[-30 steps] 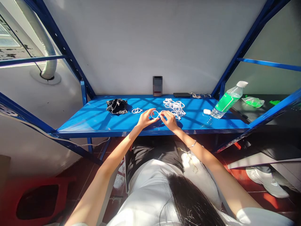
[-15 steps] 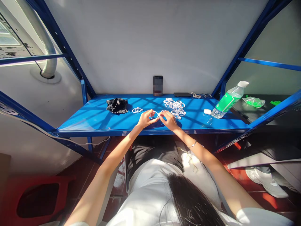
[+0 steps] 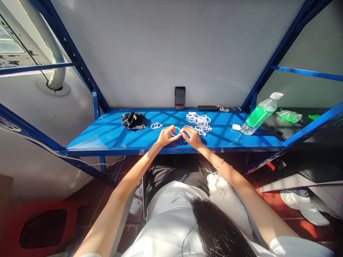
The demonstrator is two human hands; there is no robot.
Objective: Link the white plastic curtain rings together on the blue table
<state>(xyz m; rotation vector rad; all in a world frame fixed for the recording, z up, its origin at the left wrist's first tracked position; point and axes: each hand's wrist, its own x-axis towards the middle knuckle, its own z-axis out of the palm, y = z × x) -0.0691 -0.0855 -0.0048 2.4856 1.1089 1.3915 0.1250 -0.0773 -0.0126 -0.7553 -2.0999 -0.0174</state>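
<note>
Between my two hands, just above the front part of the blue table (image 3: 107,137), is a thin white ring (image 3: 176,134), perhaps a hair tie. My left hand (image 3: 166,135) grips its left side, with the fingers curled round it. At the ring's right side, my right hand (image 3: 192,137) pinches it between thumb and fingertips. A loose pile of similar white rings (image 3: 202,123) lies just beyond my right hand. Left of my hands, a few more white rings (image 3: 156,125) rest together. Fine detail at the pinched spot is too small to make out.
A crumpled black plastic bag (image 3: 133,120) lies on the left. A water bottle (image 3: 259,113) stands by a small white case (image 3: 236,127) on the right. At the back are an upright dark device (image 3: 180,98), a black phone (image 3: 207,107) and a cable (image 3: 229,108). Blue posts frame both sides.
</note>
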